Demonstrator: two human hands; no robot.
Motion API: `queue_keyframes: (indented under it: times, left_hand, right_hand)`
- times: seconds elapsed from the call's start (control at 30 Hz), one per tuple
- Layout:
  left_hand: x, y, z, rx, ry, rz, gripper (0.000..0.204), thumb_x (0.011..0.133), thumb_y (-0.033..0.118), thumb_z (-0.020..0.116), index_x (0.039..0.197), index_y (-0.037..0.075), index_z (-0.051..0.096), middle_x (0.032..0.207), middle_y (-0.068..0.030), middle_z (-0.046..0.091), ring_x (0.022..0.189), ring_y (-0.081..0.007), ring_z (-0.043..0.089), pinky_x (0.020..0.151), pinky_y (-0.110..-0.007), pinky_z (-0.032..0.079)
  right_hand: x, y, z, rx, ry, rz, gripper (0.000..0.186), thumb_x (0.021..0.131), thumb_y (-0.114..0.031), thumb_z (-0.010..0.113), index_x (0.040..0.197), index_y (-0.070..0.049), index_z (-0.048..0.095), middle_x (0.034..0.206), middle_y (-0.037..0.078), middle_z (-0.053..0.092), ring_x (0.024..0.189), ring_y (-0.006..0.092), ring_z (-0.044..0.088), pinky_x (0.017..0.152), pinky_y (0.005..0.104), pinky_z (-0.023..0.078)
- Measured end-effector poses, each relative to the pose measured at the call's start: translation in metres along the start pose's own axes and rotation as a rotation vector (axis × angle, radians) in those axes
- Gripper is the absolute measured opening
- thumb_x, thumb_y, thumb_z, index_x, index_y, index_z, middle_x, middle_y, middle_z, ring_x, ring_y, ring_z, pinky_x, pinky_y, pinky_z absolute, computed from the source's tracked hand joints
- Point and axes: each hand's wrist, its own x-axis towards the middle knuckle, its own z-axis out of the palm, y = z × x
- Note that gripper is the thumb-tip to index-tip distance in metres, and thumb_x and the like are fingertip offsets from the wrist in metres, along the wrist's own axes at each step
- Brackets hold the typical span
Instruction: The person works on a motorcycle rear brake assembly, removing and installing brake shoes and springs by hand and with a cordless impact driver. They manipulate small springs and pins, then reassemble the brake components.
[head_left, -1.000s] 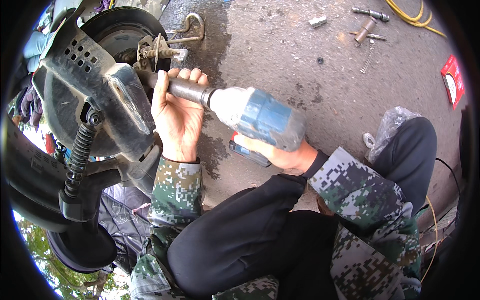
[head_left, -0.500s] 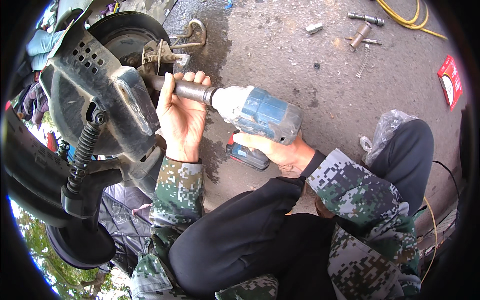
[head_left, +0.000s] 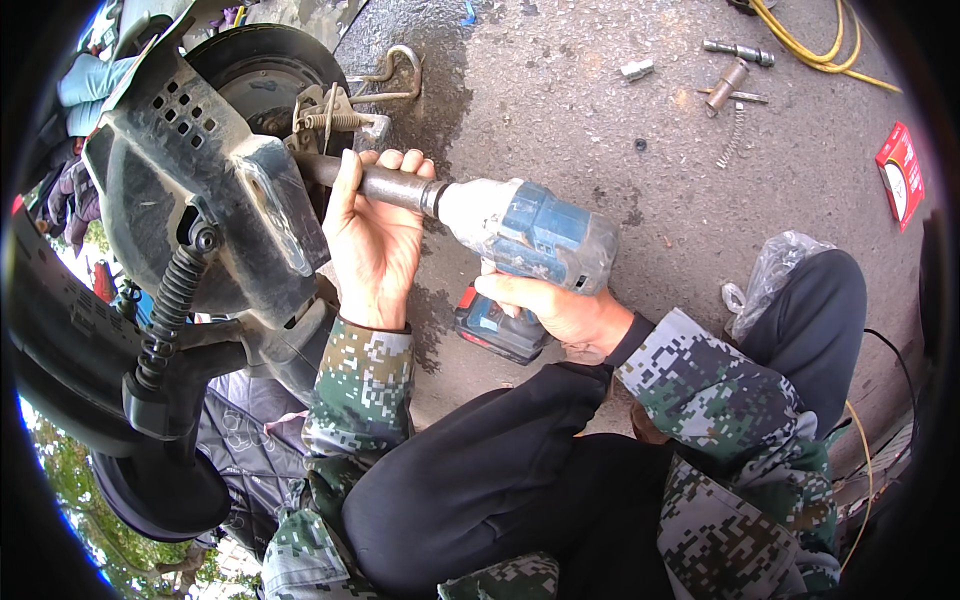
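Both hands are on the tool right now: your left hand [head_left: 375,235] is wrapped around the long dark socket extension [head_left: 385,185], fingers curled over the top, and your right hand [head_left: 560,310] is closed round the grip of the blue cordless impact wrench [head_left: 525,235], red-based battery hanging low. The extension runs left, under the black plastic mudguard [head_left: 190,190], to the wheel hub [head_left: 265,85] at the far left; I can't tell if it's seated on the nut because the guard hides it. I'd keep that left hand loose enough to just guide, line the wrench body up straight with the axle, and lean in a bit before squeezing. Short bursts probably beat one long pull. Mind the spring [head_left: 335,120] just beside the hub.
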Motion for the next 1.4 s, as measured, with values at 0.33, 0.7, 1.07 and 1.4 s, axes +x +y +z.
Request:
queue_keyframes:
  times: [0.33, 0.7, 1.07, 1.4]
  left_hand:
    - [-0.003, 0.000, 0.002, 0.031, 0.047, 0.027, 0.024, 0.107, 0.023, 0.062, 0.110, -0.001, 0.063, 0.106, -0.0166, 0.068, 0.108, -0.0323, 0.066, 0.105, -0.050, 0.054]
    - [0.000, 0.003, 0.000, 0.000, 0.001, 0.006, 0.023, 0.107, 0.024, 0.063, 0.107, 0.001, 0.063, 0.104, -0.0166, 0.069, 0.107, -0.0330, 0.067, 0.104, -0.051, 0.054]
    - [-0.004, -0.020, 0.020, 0.054, -0.006, -0.067, 0.027, 0.109, 0.023, 0.057, 0.116, -0.003, 0.062, 0.121, -0.0271, 0.071, 0.122, -0.0425, 0.067, 0.112, -0.058, 0.052]
    - [-0.015, -0.041, 0.054, 0.424, -0.315, -0.223, 0.047, 0.111, 0.033, 0.052, 0.145, 0.001, 0.045, 0.135, -0.0253, 0.063, 0.121, -0.0376, 0.068, 0.103, -0.048, 0.058]
  right_hand:
    - [0.005, 0.008, -0.002, -0.255, 0.082, -0.194, 0.038, 0.091, -0.017, 0.080, 0.124, -0.003, 0.068, 0.108, 0.006, 0.074, 0.096, 0.0173, 0.068, 0.087, 0.0358, 0.056]
    - [0.008, 0.004, -0.016, -0.521, 0.018, -0.493, 0.037, 0.094, -0.025, 0.077, 0.124, -0.006, 0.067, 0.114, 0.015, 0.073, 0.104, 0.0315, 0.069, 0.092, 0.0425, 0.054]
    - [-0.013, -0.014, -0.052, -0.498, 0.033, -0.384, 0.041, 0.092, -0.024, 0.081, 0.124, -0.002, 0.068, 0.115, 0.011, 0.075, 0.104, 0.0235, 0.071, 0.096, 0.0378, 0.056]
    - [-0.071, -0.103, -0.064, -0.272, 0.281, -0.311, 0.041, 0.093, -0.008, 0.076, 0.132, -0.004, 0.063, 0.110, 0.005, 0.069, 0.084, 0.0096, 0.064, 0.068, 0.0256, 0.054]
